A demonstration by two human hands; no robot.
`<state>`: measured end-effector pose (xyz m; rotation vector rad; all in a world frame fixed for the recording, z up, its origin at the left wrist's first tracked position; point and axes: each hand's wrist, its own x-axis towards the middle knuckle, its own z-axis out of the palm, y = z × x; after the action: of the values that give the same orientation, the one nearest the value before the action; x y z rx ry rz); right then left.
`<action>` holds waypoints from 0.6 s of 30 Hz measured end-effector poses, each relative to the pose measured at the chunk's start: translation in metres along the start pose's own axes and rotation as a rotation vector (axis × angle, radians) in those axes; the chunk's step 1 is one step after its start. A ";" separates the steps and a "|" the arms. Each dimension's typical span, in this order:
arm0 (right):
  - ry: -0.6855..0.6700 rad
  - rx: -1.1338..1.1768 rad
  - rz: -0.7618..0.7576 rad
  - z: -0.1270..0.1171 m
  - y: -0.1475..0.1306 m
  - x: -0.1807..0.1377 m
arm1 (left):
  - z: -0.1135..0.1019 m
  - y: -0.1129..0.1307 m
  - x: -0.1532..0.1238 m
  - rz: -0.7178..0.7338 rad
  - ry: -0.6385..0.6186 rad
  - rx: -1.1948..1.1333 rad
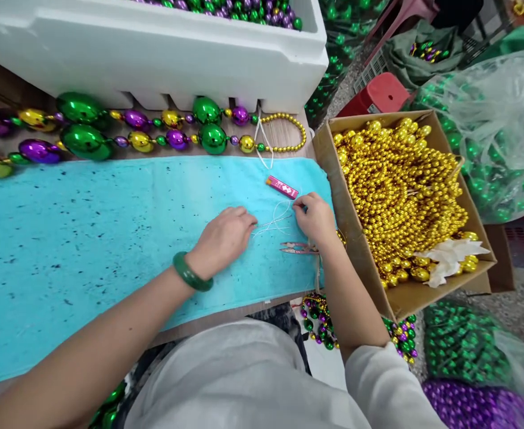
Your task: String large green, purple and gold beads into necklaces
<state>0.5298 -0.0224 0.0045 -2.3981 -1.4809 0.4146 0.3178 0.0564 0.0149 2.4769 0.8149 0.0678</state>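
Thin white string (273, 224) loops across a blue towel (123, 238) between my two hands. My left hand (226, 233), with a green bangle at the wrist, pinches one end of it. On the other side my right hand (314, 219) has its fingers pinched on the string too. A pink lighter (282, 187) lies just above my right hand. Thread snips (298, 248) rest on the towel below it, their handle end partly hidden by my right wrist. Above the towel runs a bead necklace (212, 139) of large green, purple and gold beads, with a white ribbon near its small gold loop.
A cardboard box (346, 196) of gold bead strands (405, 190) stands close on the right. At the back, a white foam box (164, 59) holds green and purple beads. Bags of green beads (462, 339) and a red stool (378, 95) are farther right.
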 end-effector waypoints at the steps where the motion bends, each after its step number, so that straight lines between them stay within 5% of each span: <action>1: 0.001 0.007 -0.006 0.000 0.001 -0.001 | 0.003 0.004 0.004 0.015 -0.021 0.070; 11: -0.030 0.070 -0.014 0.002 0.004 -0.003 | 0.013 0.028 0.016 0.008 -0.120 0.283; 18: 0.101 0.486 0.123 -0.007 0.017 -0.007 | 0.009 0.035 0.022 -0.013 -0.203 0.310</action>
<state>0.5435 -0.0364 0.0054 -2.0873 -1.0454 0.5937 0.3567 0.0406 0.0221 2.7076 0.8031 -0.3334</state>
